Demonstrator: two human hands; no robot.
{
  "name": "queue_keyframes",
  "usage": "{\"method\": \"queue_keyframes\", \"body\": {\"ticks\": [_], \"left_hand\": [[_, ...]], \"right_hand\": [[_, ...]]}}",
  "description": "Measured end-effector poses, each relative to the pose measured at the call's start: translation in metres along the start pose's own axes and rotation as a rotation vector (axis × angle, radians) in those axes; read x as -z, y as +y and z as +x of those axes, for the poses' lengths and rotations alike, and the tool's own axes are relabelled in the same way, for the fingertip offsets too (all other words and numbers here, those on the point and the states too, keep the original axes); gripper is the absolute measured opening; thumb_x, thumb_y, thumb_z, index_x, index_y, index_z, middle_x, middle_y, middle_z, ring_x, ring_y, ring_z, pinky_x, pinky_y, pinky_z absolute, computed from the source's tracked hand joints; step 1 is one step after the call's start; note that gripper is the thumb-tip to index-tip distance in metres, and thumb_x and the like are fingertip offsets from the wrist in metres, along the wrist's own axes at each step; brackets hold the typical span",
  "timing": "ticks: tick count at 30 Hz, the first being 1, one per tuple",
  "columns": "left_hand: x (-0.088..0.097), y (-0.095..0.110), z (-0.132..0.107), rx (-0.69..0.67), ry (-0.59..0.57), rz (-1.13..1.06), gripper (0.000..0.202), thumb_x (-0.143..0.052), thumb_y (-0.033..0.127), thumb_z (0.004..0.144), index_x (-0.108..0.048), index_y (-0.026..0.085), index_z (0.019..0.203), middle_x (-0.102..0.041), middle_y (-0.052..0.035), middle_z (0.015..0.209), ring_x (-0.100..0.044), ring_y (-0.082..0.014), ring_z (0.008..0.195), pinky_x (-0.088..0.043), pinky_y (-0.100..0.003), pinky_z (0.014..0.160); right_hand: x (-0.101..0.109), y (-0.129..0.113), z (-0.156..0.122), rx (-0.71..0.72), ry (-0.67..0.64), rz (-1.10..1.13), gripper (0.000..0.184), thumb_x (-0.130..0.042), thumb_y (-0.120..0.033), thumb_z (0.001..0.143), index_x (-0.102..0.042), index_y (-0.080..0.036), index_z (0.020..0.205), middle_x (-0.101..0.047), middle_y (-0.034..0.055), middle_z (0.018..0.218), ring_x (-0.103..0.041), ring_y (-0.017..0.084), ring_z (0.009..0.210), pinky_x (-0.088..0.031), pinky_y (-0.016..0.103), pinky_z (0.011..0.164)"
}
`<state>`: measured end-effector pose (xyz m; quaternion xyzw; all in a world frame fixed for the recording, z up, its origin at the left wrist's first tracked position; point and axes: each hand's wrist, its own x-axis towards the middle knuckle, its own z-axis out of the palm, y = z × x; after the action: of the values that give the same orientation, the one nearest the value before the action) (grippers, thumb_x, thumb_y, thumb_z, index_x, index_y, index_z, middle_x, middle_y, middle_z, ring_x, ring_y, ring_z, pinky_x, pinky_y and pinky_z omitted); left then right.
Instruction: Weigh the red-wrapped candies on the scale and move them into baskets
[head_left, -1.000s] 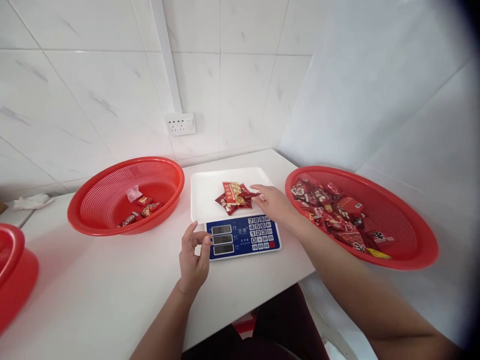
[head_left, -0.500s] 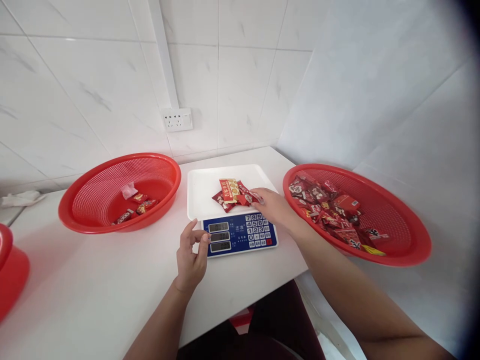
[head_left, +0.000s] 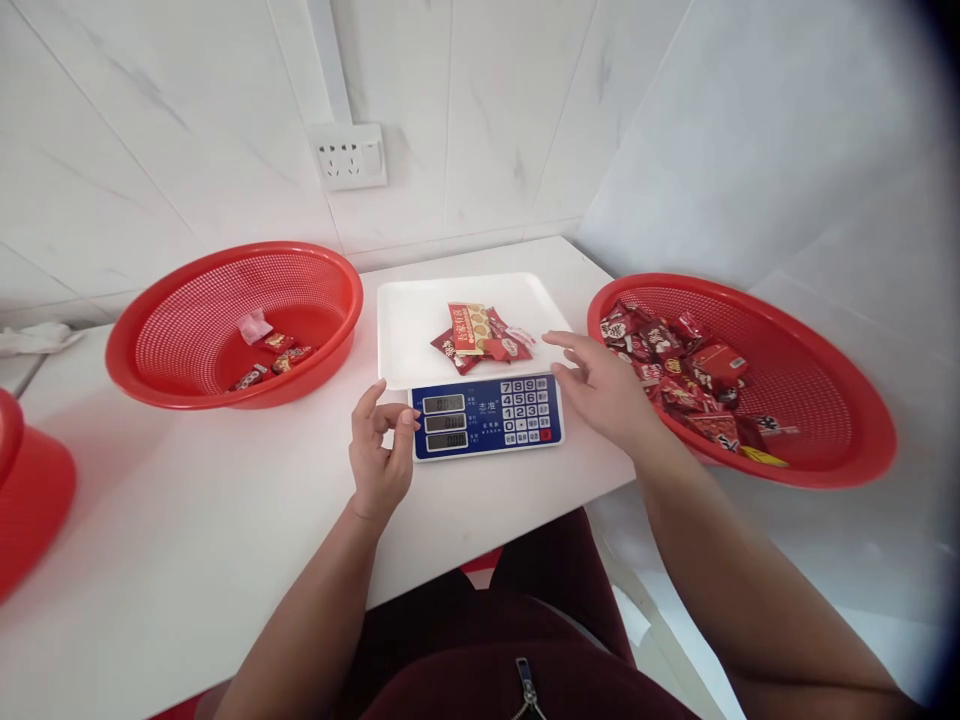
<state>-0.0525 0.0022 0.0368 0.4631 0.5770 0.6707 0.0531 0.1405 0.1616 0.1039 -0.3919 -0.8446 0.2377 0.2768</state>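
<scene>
A blue digital scale (head_left: 491, 432) with a white weighing tray (head_left: 409, 345) stands on the table. On the tray lies a small pile of snack packets (head_left: 471, 330), mostly red, with a red-and-cream one on top. My right hand (head_left: 604, 392) is just right of the pile, over the tray's edge, fingers apart and nothing in them. Beside the scale's left end is my left hand (head_left: 381, 450), its fingers bent but apart, thumb near the displays, holding nothing visible. Digits on the displays are too small to read surely.
To the right, a red basket (head_left: 832, 430) holds many packets (head_left: 675, 365). A second red basket (head_left: 172, 320) at left contains several small packets. Another red container (head_left: 34, 500) shows at the left edge. A wall socket (head_left: 349, 157) sits behind the white table (head_left: 300, 500).
My right hand has let go of the packets on the tray and drawn back to the right. My left hand stays beside the scale. The camera view has tilted down.
</scene>
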Motion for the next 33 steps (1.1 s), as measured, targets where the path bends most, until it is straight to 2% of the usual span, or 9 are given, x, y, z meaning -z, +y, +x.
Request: {"method": "queue_keyframes", "body": {"ticks": [5, 13, 17, 21, 28, 33], "left_hand": [[0.002, -0.002, 0.002, 0.007, 0.028, 0.008, 0.043, -0.050, 0.022, 0.088, -0.035, 0.021, 0.128, -0.058, 0.0025, 0.074, -0.059, -0.0109, 0.068, -0.052, -0.028, 0.067], [0.001, -0.002, 0.001, 0.013, 0.023, 0.034, 0.043, -0.051, 0.020, 0.087, -0.035, 0.022, 0.127, -0.056, 0.0041, 0.070, -0.058, -0.0106, 0.066, -0.052, -0.028, 0.066], [0.001, -0.002, 0.000, 0.030, 0.037, 0.064, 0.043, -0.051, 0.022, 0.086, -0.035, 0.022, 0.127, -0.056, 0.0039, 0.070, -0.059, -0.0108, 0.065, -0.052, -0.029, 0.067], [0.001, -0.002, 0.001, 0.041, 0.038, 0.083, 0.043, -0.051, 0.022, 0.086, -0.035, 0.021, 0.127, -0.056, 0.0034, 0.070, -0.058, -0.0110, 0.065, -0.051, -0.029, 0.067], [0.002, -0.002, 0.002, 0.060, 0.034, 0.125, 0.042, -0.050, 0.023, 0.086, -0.036, 0.020, 0.126, -0.056, 0.0033, 0.069, -0.058, -0.0111, 0.065, -0.050, -0.028, 0.067], [0.002, -0.002, 0.002, 0.086, 0.041, 0.152, 0.043, -0.051, 0.025, 0.084, -0.036, 0.019, 0.125, -0.057, 0.0031, 0.068, -0.059, -0.0117, 0.064, -0.051, -0.028, 0.066]], "right_hand": [[0.003, -0.001, -0.027, 0.038, 0.110, 0.015, 0.030, -0.046, -0.024, 0.085, -0.058, -0.022, 0.113, -0.061, 0.0062, 0.118, -0.055, 0.022, 0.110, -0.045, 0.038, 0.095], [-0.010, 0.015, -0.060, 0.066, 0.200, 0.112, 0.024, -0.049, -0.025, 0.086, -0.062, -0.020, 0.105, -0.067, 0.0068, 0.104, -0.063, 0.020, 0.094, -0.051, 0.034, 0.084], [-0.020, 0.024, -0.075, 0.068, 0.190, 0.075, 0.021, -0.048, -0.025, 0.086, -0.062, -0.021, 0.101, -0.068, 0.0063, 0.098, -0.064, 0.018, 0.085, -0.053, 0.033, 0.079], [-0.025, 0.030, -0.089, 0.086, 0.167, 0.016, 0.020, -0.046, -0.024, 0.087, -0.062, -0.020, 0.098, -0.069, 0.0068, 0.095, -0.064, 0.019, 0.086, -0.053, 0.033, 0.078], [-0.020, 0.035, -0.097, 0.078, 0.146, 0.016, 0.020, -0.045, -0.025, 0.088, -0.061, -0.020, 0.098, -0.069, 0.0061, 0.094, -0.064, 0.018, 0.083, -0.053, 0.030, 0.074], [-0.009, 0.024, -0.098, 0.125, 0.135, 0.031, 0.020, -0.045, -0.023, 0.088, -0.062, -0.020, 0.097, -0.069, 0.0057, 0.092, -0.064, 0.017, 0.082, -0.052, 0.029, 0.075]]}}
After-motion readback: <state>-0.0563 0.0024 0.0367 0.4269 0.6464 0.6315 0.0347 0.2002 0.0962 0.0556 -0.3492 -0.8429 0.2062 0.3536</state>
